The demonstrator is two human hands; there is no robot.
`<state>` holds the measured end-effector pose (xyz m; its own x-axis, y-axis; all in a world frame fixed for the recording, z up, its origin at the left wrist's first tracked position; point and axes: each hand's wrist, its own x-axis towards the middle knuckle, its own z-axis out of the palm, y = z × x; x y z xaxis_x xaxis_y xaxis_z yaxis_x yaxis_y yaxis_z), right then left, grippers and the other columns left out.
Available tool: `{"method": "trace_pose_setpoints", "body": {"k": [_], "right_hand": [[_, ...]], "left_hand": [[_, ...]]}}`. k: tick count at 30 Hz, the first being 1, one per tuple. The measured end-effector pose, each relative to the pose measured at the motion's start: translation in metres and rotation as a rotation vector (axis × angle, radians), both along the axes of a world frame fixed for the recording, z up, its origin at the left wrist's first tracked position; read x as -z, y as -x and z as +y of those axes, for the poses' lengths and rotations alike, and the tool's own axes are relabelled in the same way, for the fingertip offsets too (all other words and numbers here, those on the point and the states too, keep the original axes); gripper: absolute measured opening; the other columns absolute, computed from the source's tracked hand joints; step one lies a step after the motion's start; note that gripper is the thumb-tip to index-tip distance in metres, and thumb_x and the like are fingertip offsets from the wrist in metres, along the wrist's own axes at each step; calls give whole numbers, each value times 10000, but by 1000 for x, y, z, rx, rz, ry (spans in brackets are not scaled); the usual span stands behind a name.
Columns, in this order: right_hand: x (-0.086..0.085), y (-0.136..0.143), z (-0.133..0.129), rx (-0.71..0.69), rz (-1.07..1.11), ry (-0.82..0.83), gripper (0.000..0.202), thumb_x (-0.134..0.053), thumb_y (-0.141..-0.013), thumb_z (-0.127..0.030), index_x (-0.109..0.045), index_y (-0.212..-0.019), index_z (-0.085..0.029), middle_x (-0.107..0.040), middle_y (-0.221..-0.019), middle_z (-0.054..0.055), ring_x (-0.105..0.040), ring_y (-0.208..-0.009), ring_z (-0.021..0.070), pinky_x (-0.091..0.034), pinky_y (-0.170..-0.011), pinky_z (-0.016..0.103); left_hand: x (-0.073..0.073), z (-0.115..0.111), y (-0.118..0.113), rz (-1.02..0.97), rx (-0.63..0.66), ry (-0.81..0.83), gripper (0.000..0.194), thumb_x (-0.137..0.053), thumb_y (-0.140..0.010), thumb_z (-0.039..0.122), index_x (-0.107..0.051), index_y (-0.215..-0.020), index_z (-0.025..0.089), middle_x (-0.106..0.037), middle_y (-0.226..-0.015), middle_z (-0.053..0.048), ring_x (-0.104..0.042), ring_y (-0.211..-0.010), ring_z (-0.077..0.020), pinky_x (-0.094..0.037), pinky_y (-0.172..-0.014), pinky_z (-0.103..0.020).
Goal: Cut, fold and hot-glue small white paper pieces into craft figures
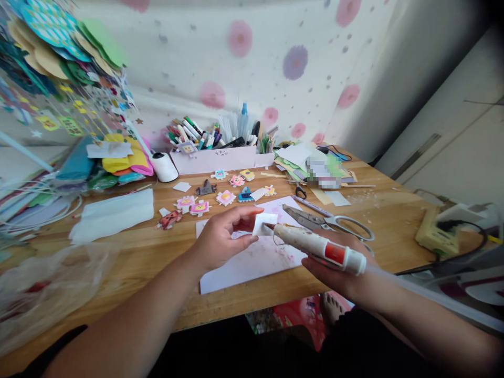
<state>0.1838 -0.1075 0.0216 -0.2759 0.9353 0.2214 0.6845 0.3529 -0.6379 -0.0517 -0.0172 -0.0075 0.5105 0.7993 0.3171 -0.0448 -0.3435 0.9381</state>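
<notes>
Between the thumb and fingers of my left hand point(222, 236) is a small white paper piece point(264, 224). My right hand point(338, 273) is closed round a white hot glue gun point(311, 244), partly hidden behind its body. The gun's metal nozzle meets the paper piece or sits just before it; I cannot tell which. Below both hands lies a white sheet point(232, 270) with pinkish marks. Large scissors point(331, 220) rest at its far right edge, close to the gun. Beyond my left hand are several small coloured paper figures, among them a pink one point(226, 197).
A white pen box point(216, 160) stands along the wall with a thread cone point(164, 167) to its left. Paper scraps point(299, 155) pile up at the back right. A power strip point(437, 231) sits at the right edge, and a clear plastic bag point(51, 294) covers the left front.
</notes>
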Motion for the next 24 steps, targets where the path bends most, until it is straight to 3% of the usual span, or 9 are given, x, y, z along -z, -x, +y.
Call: {"method": "trace_pose_setpoints", "body": {"k": [11,16,24], "right_hand": [[0,-8,-1,47,8,11,120,-568,-811,-275,-642,-902,-254,-584,-626,-1,-544,-548,176,-419,-494,311],[-3,3,-3,17,14,2,33,-577,-781,-253,-599,-758,-246,-548,-598,-11,-506,-522,151,-389,-481,291],[-6,7,-5,-6,-48,-12,146,-551,-793,-229,-486,-662,-229,-521,-603,-20,-487,-537,128,-382,-502,272]], "left_hand": [[-4,-1,2,19,-85,-119,422,-714,-716,132,-639,-1116,245,-668,-931,-21,-624,-832,-146,-522,-814,-288],[-3,-4,-1,-28,-94,-79,416,-711,-705,114,-645,-1096,242,-673,-993,-31,-632,-850,-160,-529,-808,-307],[-2,-3,-1,-42,-102,-85,421,-710,-705,103,-640,-1096,241,-673,-931,-22,-634,-827,-153,-525,-805,-296]]}}
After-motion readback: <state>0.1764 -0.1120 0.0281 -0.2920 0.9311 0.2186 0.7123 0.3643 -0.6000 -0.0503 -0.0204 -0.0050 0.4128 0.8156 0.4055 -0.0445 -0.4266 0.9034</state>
